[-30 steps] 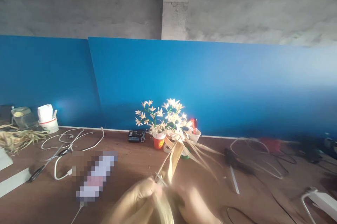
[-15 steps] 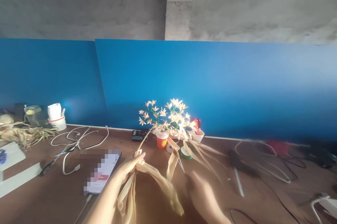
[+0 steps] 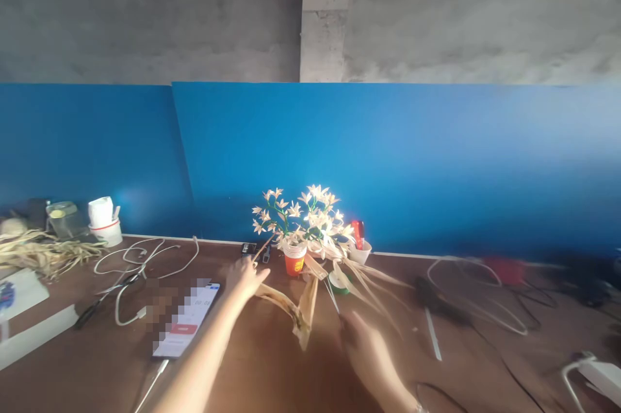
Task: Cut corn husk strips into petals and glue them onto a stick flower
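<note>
My left hand reaches forward over the brown table, fingers closed on one end of a tan dried leaf strip. The strip droops to the right from that hand and folds down above the tabletop. A thin stalk sticks up from the same hand toward a bunch of pale handmade flowers in an orange paper cup. Lower and to the right, my right hand is smeared by motion. A thin pale rod runs from its fingertips, and I cannot tell its grip.
A phone lies left of my forearm. White cables, black scissors and a heap of dried straw fill the left. A green tape roll and dark cables sit to the right, against blue wall panels.
My left hand has stretched forward and up toward the flower cup, pulling the leaf strip with it. The strip's long hanging loops are gone from the near edge. My right hand stayed low.
</note>
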The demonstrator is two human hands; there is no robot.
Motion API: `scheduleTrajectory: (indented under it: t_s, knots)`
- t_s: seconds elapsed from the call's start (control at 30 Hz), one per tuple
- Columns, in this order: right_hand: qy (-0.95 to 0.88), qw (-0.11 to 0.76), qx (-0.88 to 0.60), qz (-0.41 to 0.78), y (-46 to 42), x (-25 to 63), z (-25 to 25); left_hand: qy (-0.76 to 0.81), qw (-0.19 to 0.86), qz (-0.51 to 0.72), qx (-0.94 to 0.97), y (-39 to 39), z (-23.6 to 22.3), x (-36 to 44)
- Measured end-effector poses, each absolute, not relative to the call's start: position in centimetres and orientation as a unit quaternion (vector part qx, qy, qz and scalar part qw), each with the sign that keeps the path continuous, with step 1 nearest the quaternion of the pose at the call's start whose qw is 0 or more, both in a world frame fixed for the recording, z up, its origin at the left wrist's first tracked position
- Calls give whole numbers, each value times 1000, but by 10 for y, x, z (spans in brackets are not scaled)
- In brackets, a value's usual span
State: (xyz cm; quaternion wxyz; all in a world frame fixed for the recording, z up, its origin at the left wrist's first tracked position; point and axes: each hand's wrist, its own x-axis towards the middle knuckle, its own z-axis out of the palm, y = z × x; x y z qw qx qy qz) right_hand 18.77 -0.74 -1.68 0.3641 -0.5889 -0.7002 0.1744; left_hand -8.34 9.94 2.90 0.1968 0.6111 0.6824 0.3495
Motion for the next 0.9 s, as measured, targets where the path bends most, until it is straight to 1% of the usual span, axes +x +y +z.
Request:
scheduleTrajectory:
  t_s: [0.1, 0.17, 0.23, 0.3, 0.4, 0.53, 0.7, 0.9]
  knots:
    - [-695, 378, -583, 183, -8, 188, -14, 646, 109, 379, 654, 71, 19, -44]
    - [-693, 389, -578, 185, -8, 188, -13, 591, 28, 369, 716, 53, 8, -20]
    - [-692, 393, -576, 188, -8, 188, -12, 584, 11, 359, 728, 41, -1, -4]
    - [-692, 394, -572, 199, -8, 188, -12, 573, 13, 336, 748, 36, -7, 3]
    - [-692, 397, -563, 213, -9, 187, -12, 564, 33, 269, 780, 36, -7, 3]
    - [-693, 390, -568, 212, -9, 187, -11, 602, 41, 192, 774, 37, -4, -7]
    - [-694, 380, -574, 212, -9, 187, -12, 617, 45, 178, 765, 33, -2, -8]
    - [-695, 387, -570, 208, -10, 186, -10, 627, 89, 176, 754, 30, 11, 25]
